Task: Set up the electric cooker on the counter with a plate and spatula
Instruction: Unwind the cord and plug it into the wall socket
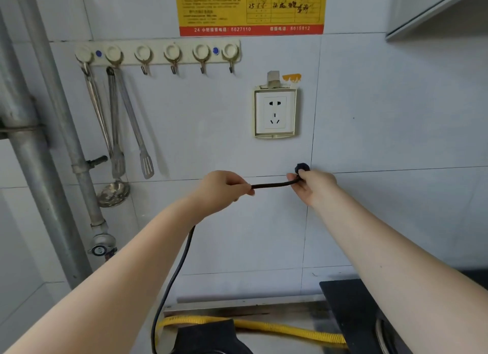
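White wall tiles (396,116) fill most of the view, and a white socket (275,112) is set into them near the middle, below a yellow and red notice (250,7). A black cord (269,185) is held stretched between two raised hands just under the socket. The left hand (224,188) is curled round the cord, which drops from it down past the left forearm to the bottom edge of the frame. The right hand (314,186) pinches the cord's end at the black plug (301,168), which is kept close to the wall, below the socket and apart from it. A rack of hooks (158,53) is fixed at upper left, from which tongs (132,121) and a slotted ladle (112,179) hang. Grey metal pipes (34,142) run down the left side. At the bottom, a steel counter edge (237,307) is seen with a yellow hose (264,326) lying along it. A dark rounded object (211,338), probably the cooker, is cut off by the frame, and a black hob (351,311) sits at lower right.
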